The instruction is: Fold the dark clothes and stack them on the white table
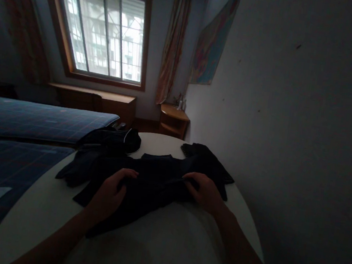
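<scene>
A dark navy garment, shaped like a shirt (152,185), lies spread over a round white table (160,251). What looks like its collar points toward the far edge. My left hand (111,190) is at the garment's left part, fingers curled over the cloth with the thumb beneath them. On the other side, my right hand (203,192) pinches a fold of the same garment between thumb and fingers. Poor light hides the exact grip of the left fingertips.
Behind the shirt lie a bundled dark cloth item with white piping (132,141) on the left and a dark mesh-edged piece (205,153) on the right. A bed with a blue plaid mattress (41,120) adjoins the left; a wall (304,166) stands close right.
</scene>
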A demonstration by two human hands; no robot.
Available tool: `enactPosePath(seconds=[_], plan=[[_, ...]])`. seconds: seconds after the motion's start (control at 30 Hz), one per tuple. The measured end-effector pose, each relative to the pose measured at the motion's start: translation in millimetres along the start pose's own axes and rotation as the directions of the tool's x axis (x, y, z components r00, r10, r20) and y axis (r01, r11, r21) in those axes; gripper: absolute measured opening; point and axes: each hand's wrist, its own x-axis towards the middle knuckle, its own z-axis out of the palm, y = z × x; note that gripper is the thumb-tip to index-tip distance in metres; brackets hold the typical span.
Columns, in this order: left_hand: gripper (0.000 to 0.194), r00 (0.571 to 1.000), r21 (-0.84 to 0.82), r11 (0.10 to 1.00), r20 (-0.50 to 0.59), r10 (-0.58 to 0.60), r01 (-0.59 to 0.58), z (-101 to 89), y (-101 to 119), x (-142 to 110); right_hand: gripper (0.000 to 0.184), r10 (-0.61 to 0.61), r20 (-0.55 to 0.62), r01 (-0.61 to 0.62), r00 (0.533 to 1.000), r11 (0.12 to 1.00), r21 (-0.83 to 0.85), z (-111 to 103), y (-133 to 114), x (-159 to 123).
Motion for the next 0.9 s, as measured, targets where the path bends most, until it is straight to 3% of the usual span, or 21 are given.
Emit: enactPosePath(seconds=[0.1, 0.23, 0.3, 0.37, 0.43, 0.57, 0.63, 0.73, 0.9], plan=[[0.051, 0.972, 0.027, 0.991, 0.197, 0.124, -0.132, 4.0, 9.6, -7.5, 0.016, 0.066, -0.072, -0.063, 0.995, 0.997, 0.05, -0.9, 3.8, -1.0], [0.075, 0.861, 0.079, 0.948, 0.448, 0.241, -0.307, 9.2, 16.7, -14.4, 0.013, -0.018, -0.119, 0.029, 0.993, 0.995, 0.096, -0.2, 3.3, -0.3], [0.088, 0.835, 0.139, 0.932, 0.503, 0.225, -0.336, 12.8, 15.6, -16.4, 0.011, -0.053, -0.083, 0.062, 0.995, 0.993, 0.104, -1.0, -0.1, 0.3], [0.092, 0.85, 0.204, 0.929, 0.497, 0.174, -0.309, 16.0, 12.7, -16.9, 0.012, -0.073, -0.028, 0.075, 0.997, 0.991, 0.106, -2.8, -4.6, 0.6], [0.087, 0.892, 0.243, 0.94, 0.438, 0.113, -0.238, 17.0, 10.0, -15.4, 0.02, -0.091, 0.043, 0.086, 0.995, 0.991, 0.1, -4.5, -8.8, 0.3], [0.049, 0.974, 0.272, 0.962, 0.214, -0.074, 0.013, 9.7, 11.6, -8.9, 0.051, -0.129, 0.154, 0.129, 0.98, 0.992, 0.012, -1.8, -12.7, -0.4], [0.034, 0.982, 0.288, 0.955, 0.145, -0.119, 0.073, 4.1, 15.4, -6.4, 0.048, -0.129, 0.153, 0.138, 0.98, 0.989, -0.052, 2.9, -13.5, -0.4], [0.02, 0.985, 0.326, 0.945, 0.145, -0.093, 0.041, -1.2, 23.3, -5.2, 0.032, -0.128, 0.089, 0.138, 0.988, 0.982, -0.126, 10.3, -16.8, 0.7], [0.018, 0.982, 0.369, 0.929, 0.176, -0.064, -0.005, -5.7, 45.1, -6.4, 0.019, -0.202, 0.037, 0.204, 0.979, 0.941, -0.268, 10.7, -32.5, 3.7]])
